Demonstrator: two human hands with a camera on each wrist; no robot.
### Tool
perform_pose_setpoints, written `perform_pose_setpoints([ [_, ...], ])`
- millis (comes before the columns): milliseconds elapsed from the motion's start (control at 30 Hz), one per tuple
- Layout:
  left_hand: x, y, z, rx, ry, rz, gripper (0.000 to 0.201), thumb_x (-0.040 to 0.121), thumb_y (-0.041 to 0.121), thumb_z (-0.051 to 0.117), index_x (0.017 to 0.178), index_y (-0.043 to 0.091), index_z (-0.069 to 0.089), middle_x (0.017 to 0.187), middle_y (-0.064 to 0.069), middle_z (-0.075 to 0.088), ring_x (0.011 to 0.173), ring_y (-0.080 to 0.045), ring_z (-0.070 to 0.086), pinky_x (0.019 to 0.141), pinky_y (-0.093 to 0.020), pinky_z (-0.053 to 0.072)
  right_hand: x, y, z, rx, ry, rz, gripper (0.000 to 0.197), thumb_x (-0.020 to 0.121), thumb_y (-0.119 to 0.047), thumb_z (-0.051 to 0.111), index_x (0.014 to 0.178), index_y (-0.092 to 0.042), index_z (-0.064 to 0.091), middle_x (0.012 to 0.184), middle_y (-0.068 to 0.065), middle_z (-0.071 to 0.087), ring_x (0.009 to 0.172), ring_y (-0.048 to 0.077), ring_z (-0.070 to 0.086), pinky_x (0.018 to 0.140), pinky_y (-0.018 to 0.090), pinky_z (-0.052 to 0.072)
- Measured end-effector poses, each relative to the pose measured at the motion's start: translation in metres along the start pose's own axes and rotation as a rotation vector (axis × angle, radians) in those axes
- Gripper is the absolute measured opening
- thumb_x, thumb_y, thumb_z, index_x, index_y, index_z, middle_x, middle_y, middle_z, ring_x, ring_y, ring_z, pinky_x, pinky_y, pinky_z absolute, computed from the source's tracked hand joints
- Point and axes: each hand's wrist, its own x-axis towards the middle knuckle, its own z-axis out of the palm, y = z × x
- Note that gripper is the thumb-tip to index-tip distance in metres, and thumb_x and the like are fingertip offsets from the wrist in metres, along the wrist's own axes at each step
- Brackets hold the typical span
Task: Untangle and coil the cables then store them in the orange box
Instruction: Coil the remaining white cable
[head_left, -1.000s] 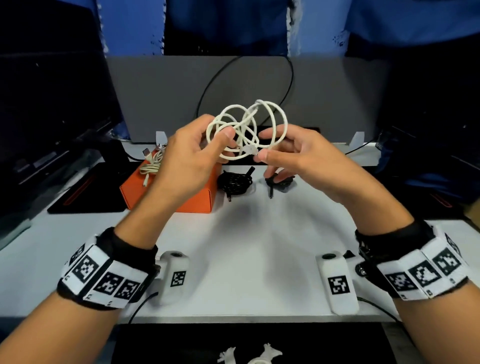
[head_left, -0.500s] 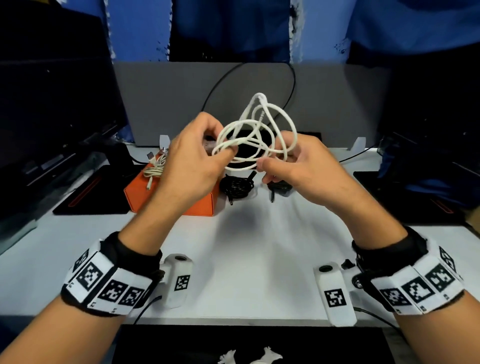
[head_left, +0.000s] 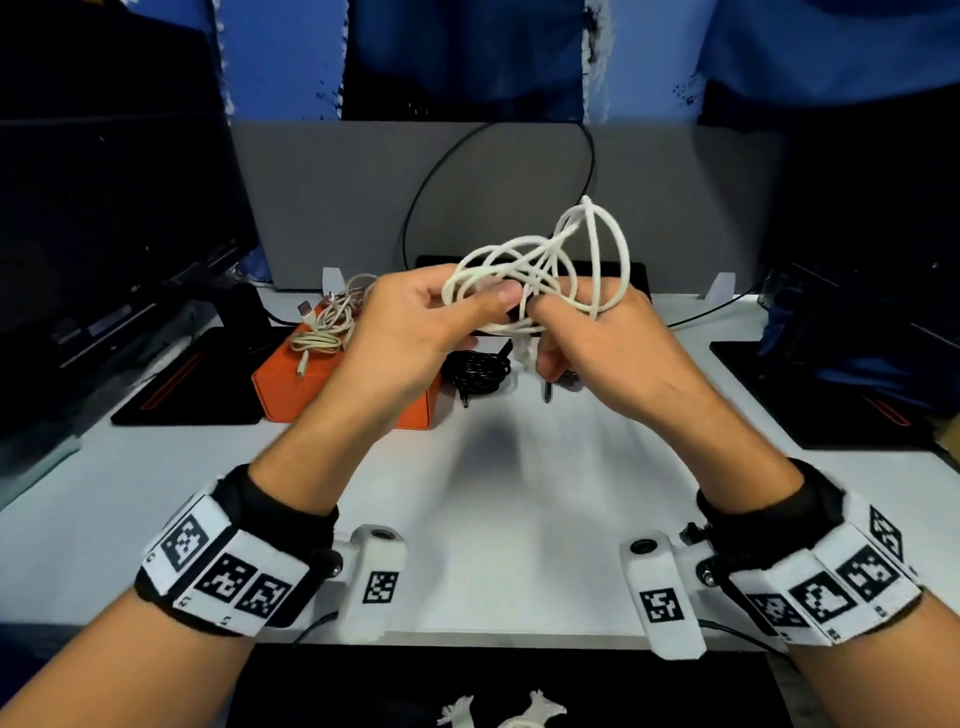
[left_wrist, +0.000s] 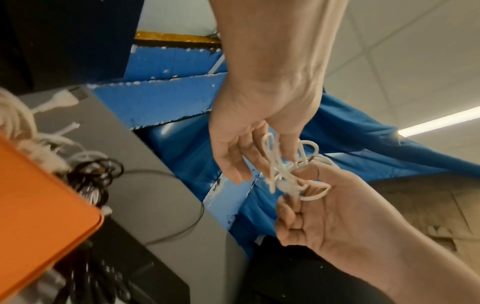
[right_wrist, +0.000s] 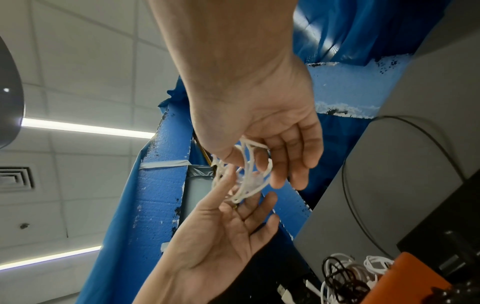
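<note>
Thin white round-section cable (head_left: 540, 270), smooth, tangled in loose springy loops, held in the air above the matte white table (head_left: 509, 493) between both hands. Left hand (head_left: 410, 332) pinches the loops, thumb pressed on the strands; right hand (head_left: 608, 338) has fingers curled through the loops. Behind the left hand, flat rectangular orange box (head_left: 291, 379), rounded corners, with a beige cable bundle (head_left: 327, 322) on top. Glossy black coiled cable (head_left: 475, 371) just right of it.
</note>
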Motion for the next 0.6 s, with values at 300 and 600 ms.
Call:
perform_pose_setpoints([
  [300,0.008,-0.006,-0.017,-0.232,-0.238,-0.123,0.03,0.105,0.022,0.05,0.125,0.015,0.071,0.116,-0.009,0.07,0.104,-0.021,0.067,0.096,-0.042,0.053,0.008,0.007,-0.014,0.108,-0.241,0.033,0.021,0.078,-0.027,0.056,0.092,-0.02,0.07,0.08,-0.005,0.071,0.072,0.017,0.07,0.069,0.039,0.05],
  [600,0.016,0.0,-0.033,0.006,0.182,-0.011,0.026,0.106,0.022,0.051,0.1,0.017,0.076,0.087,-0.004,0.075,0.074,-0.015,0.068,0.061,-0.025,0.055,0.021,0.014,-0.036,0.201,-0.036,0.058,0.035,0.099,0.007,0.04,0.102,-0.009,0.071,0.071,0.008,0.073,0.049,0.023,0.062,0.056,0.034,0.051],
])
